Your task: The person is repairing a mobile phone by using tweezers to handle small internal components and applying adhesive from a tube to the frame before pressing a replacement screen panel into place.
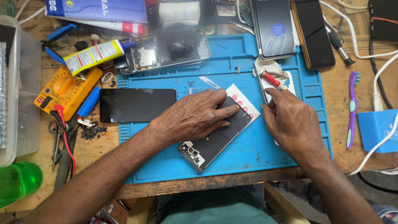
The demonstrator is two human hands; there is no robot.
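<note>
— Two hands are down on the blue work mat (pixel 232 62). What does each one have?

— The left hand (pixel 192 116) lies flat on a dark opened phone (pixel 213 139) that sits at a slant in the middle of the mat, camera end toward the person. Its fingers are spread fairly wide and press on the phone's upper half; nothing is gripped. The right hand (pixel 290 120) rests just beside the phone, fingers curled narrow around the lower end of a thin white strip (pixel 286 81) by a red-handled tool (pixel 273 79) and a crumpled cloth (pixel 267 66).

— Any labels or packages?

— Under the phone's far corner lies a white sheet with red round marks (pixel 242 101). At the mat's upper left a yellow glue tube with red and white label panels and a blue nozzle (pixel 95 56) lies aslant, touching a second opened phone frame (pixel 168 49). Behind it, along the table's far edge, lies a flat blue box with white lettering (pixel 97 9).

— And around them?

— One black screen panel (pixel 137 104) lies on the mat's left part, near the left wrist. An orange multimeter (pixel 66 91) sits off the mat to the left, and a purple toothbrush (pixel 352 108) lies well apart to the right.
</note>
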